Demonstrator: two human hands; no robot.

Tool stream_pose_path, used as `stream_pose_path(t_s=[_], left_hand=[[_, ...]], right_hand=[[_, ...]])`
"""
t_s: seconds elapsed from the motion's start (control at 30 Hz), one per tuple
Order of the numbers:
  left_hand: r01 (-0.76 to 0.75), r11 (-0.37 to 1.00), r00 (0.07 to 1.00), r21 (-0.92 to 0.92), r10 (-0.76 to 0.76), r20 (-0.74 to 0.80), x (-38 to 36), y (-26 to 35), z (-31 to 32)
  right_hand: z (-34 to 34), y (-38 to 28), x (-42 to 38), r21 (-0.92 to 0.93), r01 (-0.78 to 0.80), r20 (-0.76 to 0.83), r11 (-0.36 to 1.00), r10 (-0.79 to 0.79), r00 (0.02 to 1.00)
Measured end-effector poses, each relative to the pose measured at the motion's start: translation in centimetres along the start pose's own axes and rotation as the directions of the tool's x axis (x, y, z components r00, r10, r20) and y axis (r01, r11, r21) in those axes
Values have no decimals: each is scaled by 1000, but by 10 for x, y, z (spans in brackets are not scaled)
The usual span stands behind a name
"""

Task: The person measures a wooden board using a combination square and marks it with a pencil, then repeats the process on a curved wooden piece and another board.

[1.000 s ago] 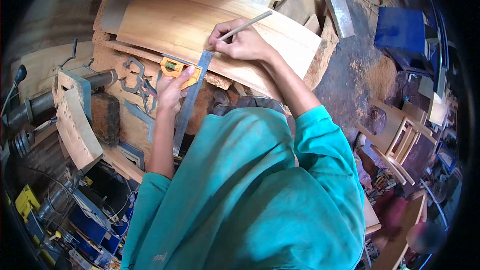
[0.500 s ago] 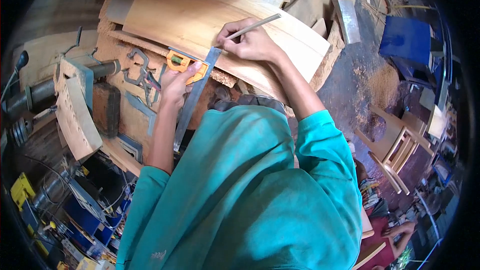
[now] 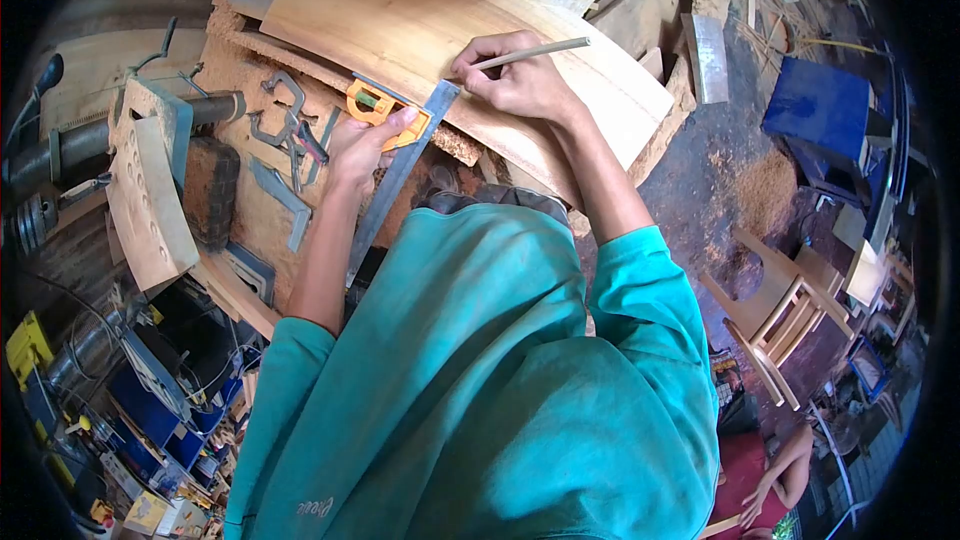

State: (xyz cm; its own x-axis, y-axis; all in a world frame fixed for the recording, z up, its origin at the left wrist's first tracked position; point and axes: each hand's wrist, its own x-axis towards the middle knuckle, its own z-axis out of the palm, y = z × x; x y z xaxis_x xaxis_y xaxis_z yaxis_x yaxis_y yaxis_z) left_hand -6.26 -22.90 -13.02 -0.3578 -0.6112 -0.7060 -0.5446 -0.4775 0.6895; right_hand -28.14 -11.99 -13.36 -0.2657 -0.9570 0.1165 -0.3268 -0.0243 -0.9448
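Observation:
A wide pale wooden board (image 3: 440, 15) lies across the workbench. My left hand (image 3: 362, 148) is closed on the yellow head of a combination square (image 3: 395, 190), whose head sits at the board's near edge. The metal blade runs back toward my body, and its far end lies at the board's edge. In my right hand (image 3: 515, 78) is a pencil (image 3: 545, 50), pinched between the fingers. That hand rests on the board just right of the blade's end. The pencil's tip is hidden by my fingers.
Clamps (image 3: 285, 105) and an angled metal piece (image 3: 283, 202) lie on the sawdusty bench at left, beside a machine with a drilled wooden piece (image 3: 150, 205). At right stand a blue box (image 3: 815, 110) and a wooden chair (image 3: 780, 325). Another person's arm (image 3: 785, 470) shows at lower right.
The view has shifted slightly, so the board and both hands appear a little farther right and higher. Both hands keep their holds. The other person's arm has changed position.

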Motion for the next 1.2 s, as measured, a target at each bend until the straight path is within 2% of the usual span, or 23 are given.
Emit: stream_pose_path(t_s=[0.13, 0.33, 0.4, 0.57, 0.67, 0.83, 0.9, 1.07, 1.13, 1.17, 1.2], left_hand=[[-27, 1000, 1000, 17, 27, -6, -1, 0, 0], [-19, 1000, 1000, 22, 19, -13, 1, -2, 1], [-77, 989, 997, -128, 76, -10, -4, -2, 5], [-53, 996, 998, -70, 51, -27, 0, -4, 3], [-53, 996, 998, -74, 51, -33, 3, -7, 2], [-50, 997, 998, -55, 48, -31, 4, -6, 0], [-60, 998, 997, -32, 61, 37, 2, -4, -1], [-73, 997, 997, -26, 73, 14, 4, -8, -1], [-73, 997, 997, -29, 74, 12, 1, -5, 0], [-61, 998, 998, 17, 61, -19, -8, 2, 4], [-50, 997, 997, 62, 53, -50, -16, 8, 6]], right_hand=[[2, 5, 2, 49, 33, -5, 998, -33, 999], [-4, -3, -2, 45, -19, 31, 999, 17, 999], [0, -1, 0, 38, -17, 21, 999, 17, 1000], [1, 2, -2, 29, -3, -16, 1000, 3, 1000], [-1, -2, -2, 51, -46, -14, 998, 47, 999], [3, 3, 0, -8, -2, -4, 1000, 2, 1000], [0, 2, -1, -12, -1, 11, 1000, 1, 1000], [1, 4, -1, -2, -15, 11, 1000, 15, 1000], [1, 10, -2, 153, 12, -114, 988, 6, 993], [0, 4, -4, 152, 13, -112, 988, 4, 994], [-2, -3, -7, 338, -48, -135, 940, 100, 986]])
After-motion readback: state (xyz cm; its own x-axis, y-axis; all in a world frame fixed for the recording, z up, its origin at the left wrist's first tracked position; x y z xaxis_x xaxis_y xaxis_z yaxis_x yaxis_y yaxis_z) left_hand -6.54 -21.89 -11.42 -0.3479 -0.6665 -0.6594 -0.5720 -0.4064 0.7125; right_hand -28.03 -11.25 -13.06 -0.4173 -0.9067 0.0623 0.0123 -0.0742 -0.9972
